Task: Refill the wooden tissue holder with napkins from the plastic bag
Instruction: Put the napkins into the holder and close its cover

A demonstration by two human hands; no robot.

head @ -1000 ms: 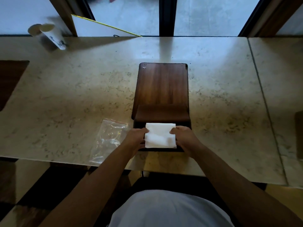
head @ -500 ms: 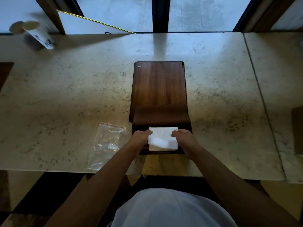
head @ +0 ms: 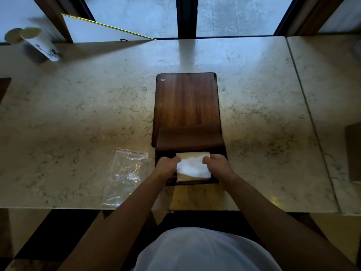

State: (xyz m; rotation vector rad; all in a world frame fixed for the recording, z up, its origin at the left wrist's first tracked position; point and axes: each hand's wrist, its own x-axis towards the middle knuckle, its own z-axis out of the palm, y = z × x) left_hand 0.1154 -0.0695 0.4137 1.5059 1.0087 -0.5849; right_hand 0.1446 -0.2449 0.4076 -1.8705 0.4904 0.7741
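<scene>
A dark wooden tissue holder (head: 186, 106) stands open on the marble counter, its lid laid back away from me. A stack of white napkins (head: 193, 167) sits in its near compartment. My left hand (head: 168, 166) grips the stack's left edge and my right hand (head: 216, 164) grips its right edge. The napkins lie low between the holder's walls. A clear plastic bag (head: 126, 174) with a red zip strip lies flat and looks empty, just left of the holder.
The marble counter (head: 78, 118) ends close to my body. A white paper cup (head: 40, 44) lies tipped at the far left. A window frame and a white board stand along the back edge. A dark object (head: 353, 153) sits at the right edge.
Both hands have pushed the napkin stack down and slightly forward into the holder's compartment. The bag has not moved.
</scene>
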